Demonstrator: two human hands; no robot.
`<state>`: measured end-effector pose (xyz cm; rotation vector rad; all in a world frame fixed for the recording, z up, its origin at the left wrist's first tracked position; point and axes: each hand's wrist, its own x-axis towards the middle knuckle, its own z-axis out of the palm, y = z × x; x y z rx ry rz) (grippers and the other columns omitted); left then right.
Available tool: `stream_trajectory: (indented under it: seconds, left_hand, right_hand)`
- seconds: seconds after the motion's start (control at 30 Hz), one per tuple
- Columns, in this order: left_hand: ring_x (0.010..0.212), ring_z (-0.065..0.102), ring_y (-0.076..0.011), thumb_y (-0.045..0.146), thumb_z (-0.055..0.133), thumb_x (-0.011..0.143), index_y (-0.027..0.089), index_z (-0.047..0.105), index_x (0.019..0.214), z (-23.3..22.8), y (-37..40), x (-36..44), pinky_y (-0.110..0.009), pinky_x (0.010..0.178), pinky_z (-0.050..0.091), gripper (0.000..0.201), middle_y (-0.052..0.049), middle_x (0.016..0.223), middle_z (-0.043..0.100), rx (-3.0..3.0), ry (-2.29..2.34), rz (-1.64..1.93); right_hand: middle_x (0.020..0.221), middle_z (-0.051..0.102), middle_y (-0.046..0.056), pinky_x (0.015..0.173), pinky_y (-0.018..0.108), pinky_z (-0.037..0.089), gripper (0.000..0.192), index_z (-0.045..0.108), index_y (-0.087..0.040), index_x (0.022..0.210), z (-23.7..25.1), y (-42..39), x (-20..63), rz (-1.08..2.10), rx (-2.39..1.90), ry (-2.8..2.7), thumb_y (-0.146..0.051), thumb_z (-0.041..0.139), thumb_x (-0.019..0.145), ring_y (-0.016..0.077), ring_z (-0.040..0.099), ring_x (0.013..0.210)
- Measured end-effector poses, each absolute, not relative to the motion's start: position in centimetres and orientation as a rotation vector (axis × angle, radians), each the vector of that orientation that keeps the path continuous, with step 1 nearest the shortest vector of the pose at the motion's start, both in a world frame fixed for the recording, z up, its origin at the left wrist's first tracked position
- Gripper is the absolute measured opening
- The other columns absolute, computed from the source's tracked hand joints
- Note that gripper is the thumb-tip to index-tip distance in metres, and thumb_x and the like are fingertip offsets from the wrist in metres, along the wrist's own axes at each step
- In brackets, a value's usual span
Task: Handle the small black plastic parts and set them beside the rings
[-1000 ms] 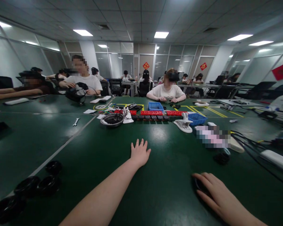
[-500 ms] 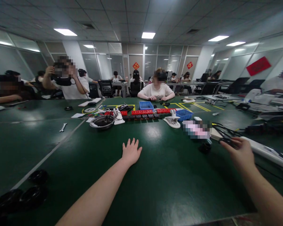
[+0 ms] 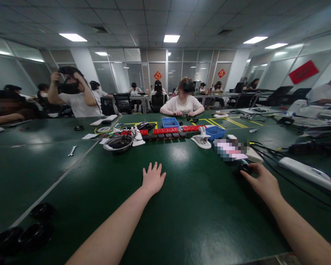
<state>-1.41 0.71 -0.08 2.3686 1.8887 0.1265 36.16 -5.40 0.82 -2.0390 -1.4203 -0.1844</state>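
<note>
My left hand [image 3: 153,179] lies flat on the green tabletop [image 3: 182,213], palm down with its fingers spread, and holds nothing. On the right, my right hand [image 3: 262,180] has its thumb and fingers closed about a small black round object [image 3: 243,168], whose exact kind I cannot make out. That object is at the tabletop, and my fingers partly cover it. Just beyond it lie a pink and pale blue packet or sheet [image 3: 228,150], partly blurred, and a whitish box-like item [image 3: 254,156].
Several black rings of coiled material [image 3: 35,235] lie at the lower left, a wrench [image 3: 72,151] beyond. A metal bowl [image 3: 118,143], red-and-black strip [image 3: 167,133], white clamp [image 3: 202,140] and blue trays [image 3: 215,132] stand ahead. A white power strip [image 3: 309,173] and cables lie right.
My right hand has moved left from beside the cables to the black round object, and its fingers are now around it. My left hand has stayed flat on the table.
</note>
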Motion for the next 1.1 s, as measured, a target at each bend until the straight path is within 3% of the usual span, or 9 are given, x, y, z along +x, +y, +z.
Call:
stream_trajectory:
  seconds: [0.1, 0.47, 0.87, 0.97, 1.1]
  left_hand:
    - [0.123, 0.012, -0.0279, 0.049, 0.017, 0.080, 0.022, 0.024, 0.127, 0.0, 0.7, -1.3, -0.052, 0.095, 0.016, 0.054, -0.005, 0.135, 0.020, 2.364, 1.906, 0.113]
    - [0.123, 0.014, -0.0284, 0.049, 0.017, 0.080, 0.021, 0.025, 0.127, -0.2, 0.7, -1.4, -0.052, 0.095, 0.017, 0.055, -0.006, 0.135, 0.021, 2.375, 1.911, 0.126]
    - [0.123, 0.014, -0.0283, 0.049, 0.017, 0.080, 0.021, 0.026, 0.126, -0.2, 0.7, -1.4, -0.052, 0.095, 0.015, 0.054, -0.006, 0.135, 0.022, 2.367, 1.905, 0.162]
    - [0.123, 0.014, -0.0286, 0.049, 0.018, 0.080, 0.021, 0.026, 0.126, -0.1, 0.6, -1.4, -0.052, 0.095, 0.015, 0.055, -0.006, 0.135, 0.022, 2.358, 1.900, 0.176]
    - [0.123, 0.014, -0.0288, 0.049, 0.018, 0.080, 0.021, 0.026, 0.126, 0.0, 0.4, -1.5, -0.052, 0.095, 0.015, 0.055, -0.006, 0.134, 0.023, 2.353, 1.891, 0.193]
  right_hand:
    - [0.089, 0.059, 0.011, 0.061, 0.034, 0.041, 0.054, 0.050, -0.014, 0.103, 0.7, -5.2, 36.3, -0.176, -2.061, -1.493, -0.047, 0.050, 0.060, 0.0244, 0.054, 0.076]
    - [0.093, 0.057, 0.013, 0.068, 0.034, 0.042, 0.053, 0.050, -0.009, 0.103, 0.9, -5.7, 35.5, -0.234, -2.035, -1.486, -0.044, 0.048, 0.064, 0.0243, 0.053, 0.082]
    - [0.090, 0.056, 0.014, 0.063, 0.034, 0.041, 0.058, 0.049, -0.008, 0.102, 0.7, -5.7, 35.7, -0.214, -2.063, -1.477, -0.048, 0.051, 0.060, 0.0246, 0.053, 0.077]
    - [0.084, 0.055, 0.013, 0.058, 0.033, 0.040, 0.057, 0.051, -0.008, 0.097, 1.5, -6.2, 35.1, -0.374, -2.066, -1.363, -0.053, 0.049, 0.062, 0.0237, 0.051, 0.072]
    - [0.076, 0.053, 0.010, 0.062, 0.031, 0.038, 0.037, 0.054, -0.013, 0.079, 2.0, -7.1, 33.3, -0.533, -1.904, -1.439, -0.045, 0.037, 0.074, 0.0205, 0.048, 0.070]
